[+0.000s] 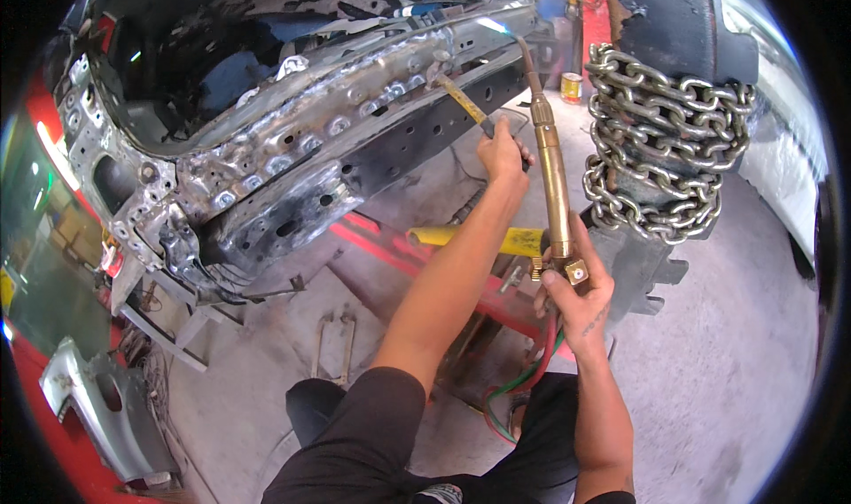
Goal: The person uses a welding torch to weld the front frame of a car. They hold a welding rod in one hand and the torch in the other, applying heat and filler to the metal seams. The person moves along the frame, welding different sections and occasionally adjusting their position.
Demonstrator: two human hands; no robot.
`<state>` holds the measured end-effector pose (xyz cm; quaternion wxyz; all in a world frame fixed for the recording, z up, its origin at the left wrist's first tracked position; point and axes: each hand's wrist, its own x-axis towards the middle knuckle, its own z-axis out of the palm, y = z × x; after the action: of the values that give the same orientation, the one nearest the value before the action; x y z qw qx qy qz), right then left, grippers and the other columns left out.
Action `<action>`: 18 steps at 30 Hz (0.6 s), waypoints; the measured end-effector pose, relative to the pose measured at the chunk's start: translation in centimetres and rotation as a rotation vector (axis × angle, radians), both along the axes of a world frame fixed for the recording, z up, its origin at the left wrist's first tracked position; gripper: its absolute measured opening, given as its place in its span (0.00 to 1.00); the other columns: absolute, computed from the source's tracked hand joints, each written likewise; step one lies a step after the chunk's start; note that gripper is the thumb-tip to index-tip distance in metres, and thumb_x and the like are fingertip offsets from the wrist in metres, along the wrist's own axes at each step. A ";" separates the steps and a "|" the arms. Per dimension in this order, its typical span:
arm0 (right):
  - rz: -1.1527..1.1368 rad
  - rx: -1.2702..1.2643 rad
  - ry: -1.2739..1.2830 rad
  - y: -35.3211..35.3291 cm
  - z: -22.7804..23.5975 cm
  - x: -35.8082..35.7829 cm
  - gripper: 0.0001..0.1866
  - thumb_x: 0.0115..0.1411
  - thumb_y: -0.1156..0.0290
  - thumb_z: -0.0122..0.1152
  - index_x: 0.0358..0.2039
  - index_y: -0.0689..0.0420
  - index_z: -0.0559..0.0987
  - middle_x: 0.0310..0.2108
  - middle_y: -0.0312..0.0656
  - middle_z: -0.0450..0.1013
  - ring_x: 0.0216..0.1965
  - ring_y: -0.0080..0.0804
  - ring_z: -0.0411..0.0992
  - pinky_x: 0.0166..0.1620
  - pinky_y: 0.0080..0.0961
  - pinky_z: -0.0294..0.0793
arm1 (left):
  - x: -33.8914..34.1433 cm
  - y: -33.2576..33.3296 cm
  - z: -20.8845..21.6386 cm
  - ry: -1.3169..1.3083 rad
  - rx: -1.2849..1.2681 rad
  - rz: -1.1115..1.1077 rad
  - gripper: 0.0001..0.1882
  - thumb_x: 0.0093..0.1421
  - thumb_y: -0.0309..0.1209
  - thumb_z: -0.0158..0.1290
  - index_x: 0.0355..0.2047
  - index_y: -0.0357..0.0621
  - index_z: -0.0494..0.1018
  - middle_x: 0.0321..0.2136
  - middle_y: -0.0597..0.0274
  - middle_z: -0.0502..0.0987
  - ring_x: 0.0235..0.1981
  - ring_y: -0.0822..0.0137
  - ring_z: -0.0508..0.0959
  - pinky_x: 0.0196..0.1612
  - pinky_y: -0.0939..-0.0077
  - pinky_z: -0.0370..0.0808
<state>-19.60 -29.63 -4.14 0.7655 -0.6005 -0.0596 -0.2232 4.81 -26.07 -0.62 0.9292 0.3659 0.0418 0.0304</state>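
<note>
Watching from here, I see the left hand [505,154] gripping a hammer [466,104] over the bare metal rail [355,87], while the right hand [588,307] clasps the brass torch [554,180] low, presumably to stay clear of its flame [495,27].

A hammer [467,105] and a lit brass torch [553,178] are pointing toward stripped car bodywork [292,140].
The left grip [503,156] is clasping the hammer by its yellow-and-black handle, while the head is lying over a scuffed metal rail; whether it is touching is hard to tell. The right grip [578,298] is holding the torch near its valves, and a bluish-white flame [495,26] is streaming leftward from the raised nozzle. A green hose [545,355] and a red one are hanging below. Behind the torch, a yellow bar [441,236] is running crosswise. A heavy chain [667,114] is winding around a dark post [660,16] at right, and a silver fender [120,420] is resting at lower left.
</note>
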 end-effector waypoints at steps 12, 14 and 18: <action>0.030 -0.028 -0.034 1.2 0.2 0.8 0.40 0.60 0.84 0.59 0.73 0.61 0.60 0.38 0.40 0.77 0.26 0.22 0.75 0.27 0.20 0.77 | 4.4 3.3 -2.2 -0.057 0.028 -0.158 0.12 0.66 0.38 0.57 0.33 0.48 0.66 0.16 0.68 0.66 0.13 0.69 0.67 0.16 0.66 0.69; 0.020 -0.028 -0.019 0.7 0.0 0.7 0.40 0.60 0.84 0.59 0.73 0.61 0.60 0.37 0.40 0.77 0.26 0.22 0.75 0.27 0.20 0.77 | 2.8 1.9 -0.8 -0.030 0.048 -0.113 0.12 0.67 0.38 0.56 0.33 0.48 0.66 0.17 0.68 0.67 0.14 0.70 0.67 0.17 0.67 0.69; 0.034 -0.004 -0.013 0.9 0.2 0.6 0.40 0.60 0.84 0.59 0.73 0.61 0.61 0.36 0.40 0.77 0.26 0.22 0.75 0.28 0.20 0.77 | 2.7 1.2 0.4 -0.045 0.017 -0.048 0.11 0.68 0.38 0.54 0.34 0.48 0.66 0.17 0.68 0.67 0.14 0.70 0.68 0.18 0.68 0.70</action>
<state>-19.00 -28.68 -3.93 0.7677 -0.5993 -0.0753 -0.2140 7.49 -24.88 -0.18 0.9272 0.3740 0.0122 0.0168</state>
